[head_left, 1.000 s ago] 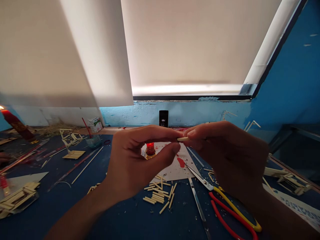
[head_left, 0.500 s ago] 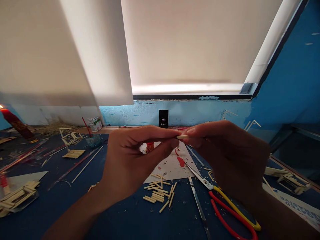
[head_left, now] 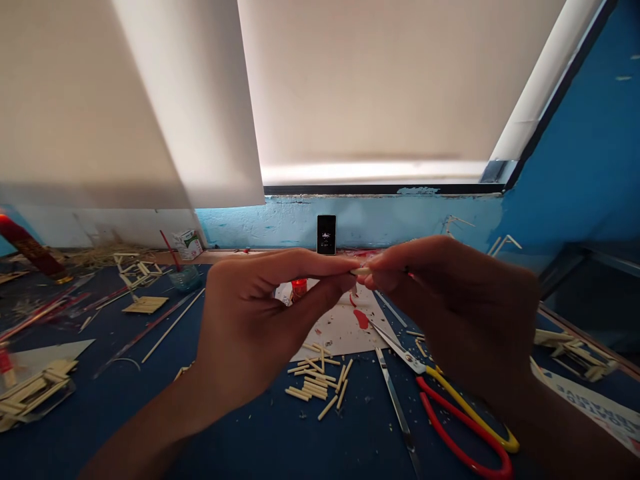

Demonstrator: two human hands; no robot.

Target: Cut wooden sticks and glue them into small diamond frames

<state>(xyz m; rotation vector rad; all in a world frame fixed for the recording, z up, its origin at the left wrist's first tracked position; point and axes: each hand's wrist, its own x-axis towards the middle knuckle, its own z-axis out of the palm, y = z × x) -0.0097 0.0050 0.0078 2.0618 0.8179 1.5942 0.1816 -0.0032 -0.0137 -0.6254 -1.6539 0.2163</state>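
Both hands are raised above a blue table (head_left: pixel 240 440), fingertips meeting. A short pale stick (head_left: pixel 361 271) is pinched between thumb and forefinger of the left hand (head_left: pixel 255 320) and of the right hand (head_left: pixel 460 313), the other fingers curled in. Cut sticks (head_left: pixel 317 383) and red-and-yellow scissors (head_left: pixel 445 407) lie below. Print on a white sheet (head_left: pixel 595 408) at right cannot be read.
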